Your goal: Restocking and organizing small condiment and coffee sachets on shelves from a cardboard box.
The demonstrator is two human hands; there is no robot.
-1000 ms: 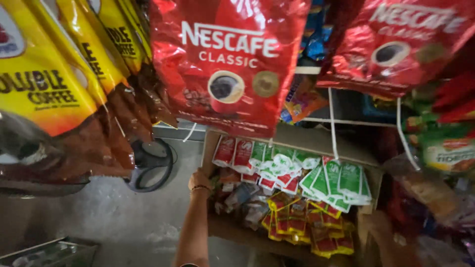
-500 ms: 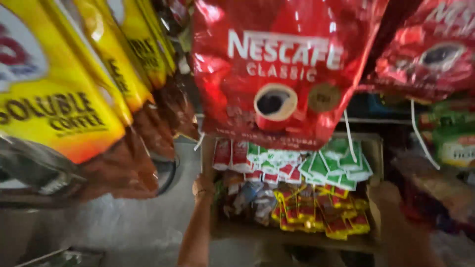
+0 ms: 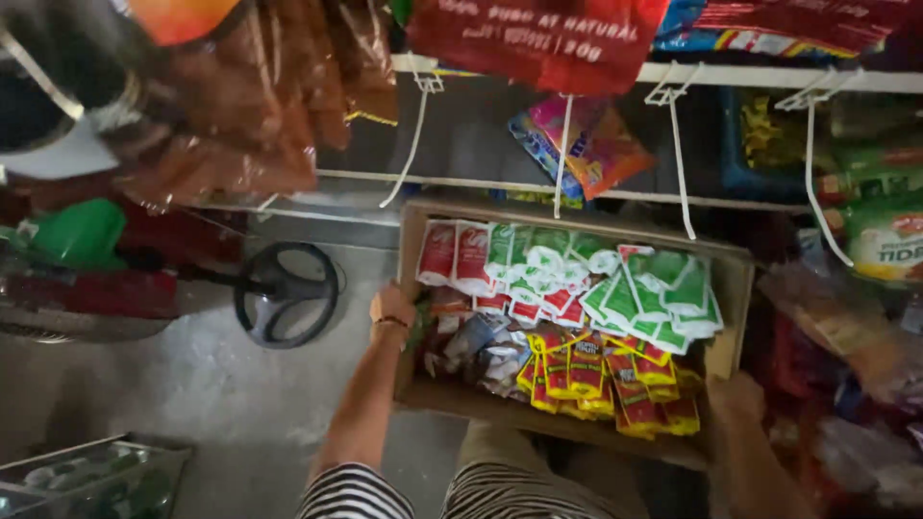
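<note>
The cardboard box (image 3: 423, 389) of sachets now sits fuller in view than a moment ago. The left hand (image 3: 390, 309) clamps its left wall; the right hand (image 3: 738, 396) grips its right corner.

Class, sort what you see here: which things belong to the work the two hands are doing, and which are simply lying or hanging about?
In hand:
- cardboard box, gripped on both sides
- left hand on its left wall
- right hand at its right corner
- sachets packed inside it

Lying about:
- hanging packets overhead
- black ring-shaped stand on the floor
- green plastic item at left
</note>
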